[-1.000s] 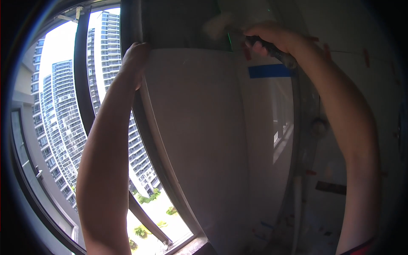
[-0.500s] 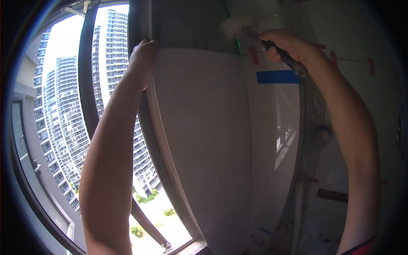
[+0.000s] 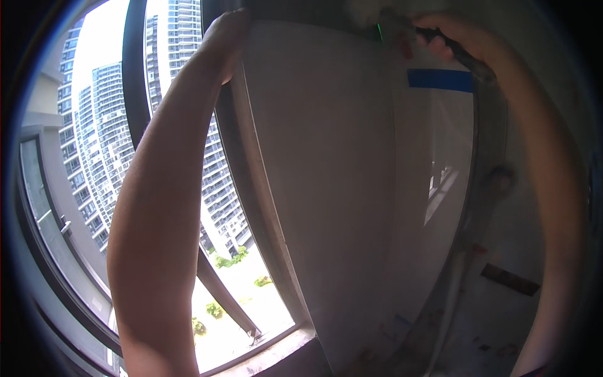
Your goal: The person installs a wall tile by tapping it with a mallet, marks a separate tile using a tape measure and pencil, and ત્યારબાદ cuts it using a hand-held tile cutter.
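My left hand point(image 3: 227, 34) is raised at the top edge of a large pale wall tile point(image 3: 320, 157), where it meets the window frame point(image 3: 257, 188); its fingers are curled against the edge. My right hand point(image 3: 446, 39), high at the upper right, grips the black handle point(image 3: 465, 58) of a mallet-like tool, whose pale head point(image 3: 361, 12) is blurred near the dark upper panel. A thin green line point(image 3: 379, 32) shows beside the head. A blue tape strip point(image 3: 440, 80) and a red piece point(image 3: 406, 45) are below the tool.
Tall apartment buildings point(image 3: 100, 125) stand outside the open window at the left, with an open sash point(image 3: 44, 213). At the right are a dim pale pipe point(image 3: 452, 289), a round fitting point(image 3: 499, 179), a dark strip point(image 3: 509, 279) and a dusty windowsill point(image 3: 282, 358) below.
The view has tilted, raising my hands and the tile in the picture. My right hand and tool now appear farther right and higher; my left hand remains at the tile's edge.
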